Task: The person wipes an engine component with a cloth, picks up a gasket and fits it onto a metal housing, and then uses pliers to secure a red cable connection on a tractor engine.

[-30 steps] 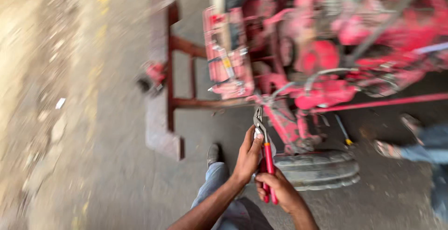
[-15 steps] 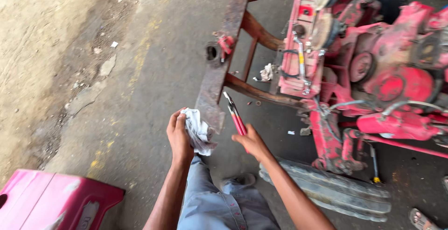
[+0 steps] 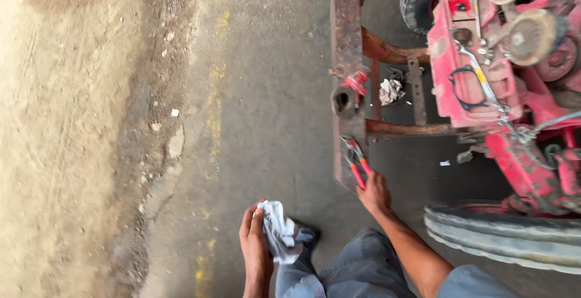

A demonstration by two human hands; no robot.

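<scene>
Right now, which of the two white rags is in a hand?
The white rag in the left hand; the other crumpled rag lies on the ground inside the rusty frame.

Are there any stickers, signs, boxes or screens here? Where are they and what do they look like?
No boxes, signs or screens show.
Sticker or painted patch: upper front of the red machine, small red rectangle with black edges; too blurred to say more.
Yellow strip: on a lever at the machine's front, narrow; may be tape.
Yellow paint marks: worn line on the concrete ground, left of the rusty frame.
</scene>
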